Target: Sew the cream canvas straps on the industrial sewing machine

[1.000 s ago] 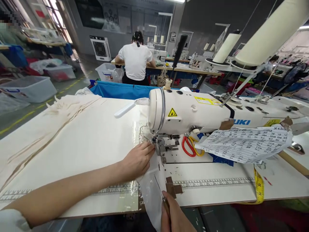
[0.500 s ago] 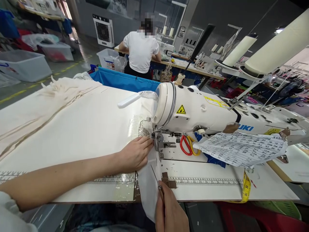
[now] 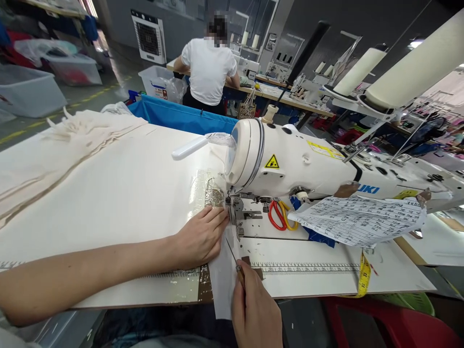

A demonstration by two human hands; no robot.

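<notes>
My left hand [image 3: 201, 237] lies on a white cloth strip [image 3: 222, 285] beside the sewing machine's presser foot [image 3: 229, 199]. Its fingers are stretched out close together and press the cloth down. Below it, my right hand [image 3: 255, 304] is closed round the wooden handle of an awl [image 3: 239, 274]. The thin metal point of the awl slants up and left onto the cloth, just short of my left hand. The strip's lower end hangs past the table's front edge. Above both hands is the white sewing machine head [image 3: 250, 154].
Red and yellow-handled scissors [image 3: 278, 215] lie under the machine arm, near a printed paper sheet [image 3: 362, 220]. A yellow tape measure [image 3: 364, 275] hangs at the front edge. Cream cloth [image 3: 83, 145] covers the table's left. A person [image 3: 208, 70] sits beyond the blue bin [image 3: 181, 116].
The white strip's hanging end has moved up, and it hangs straighter. Both hands keep nearly the same places at the machine. The whole view has shifted slightly.
</notes>
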